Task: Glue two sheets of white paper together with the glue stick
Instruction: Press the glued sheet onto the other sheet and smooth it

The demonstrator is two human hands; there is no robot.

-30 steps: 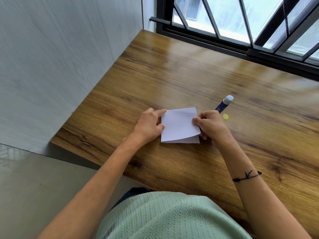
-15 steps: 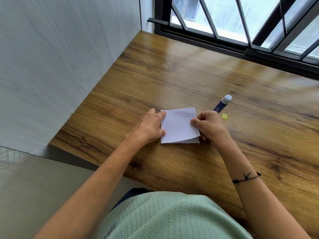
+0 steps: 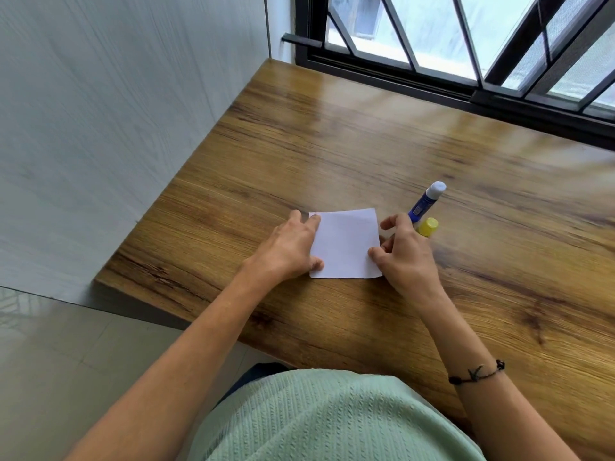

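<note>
Left hand (image 3: 289, 248) lies flat, fingers spread, pinning the left edge of the white paper (image 3: 344, 243) to the wooden surface (image 3: 366, 144); right hand (image 3: 404, 250) is curled at the right edge, fingertips pinching or pressing there, and whether it grips the sheet I cannot tell. The paper sits square at mid-frame between both hands; only one sheet face shows, so the second presumably lies beneath. Just beyond the right hand's knuckles lies the glue stick (image 3: 426, 201), blue barrel, white end aimed toward the upper right, long axis diagonal, beside its yellow cap (image 3: 428, 226). The right hand is clearly nearer, so any reach for it looks like that hand's job.
</note>
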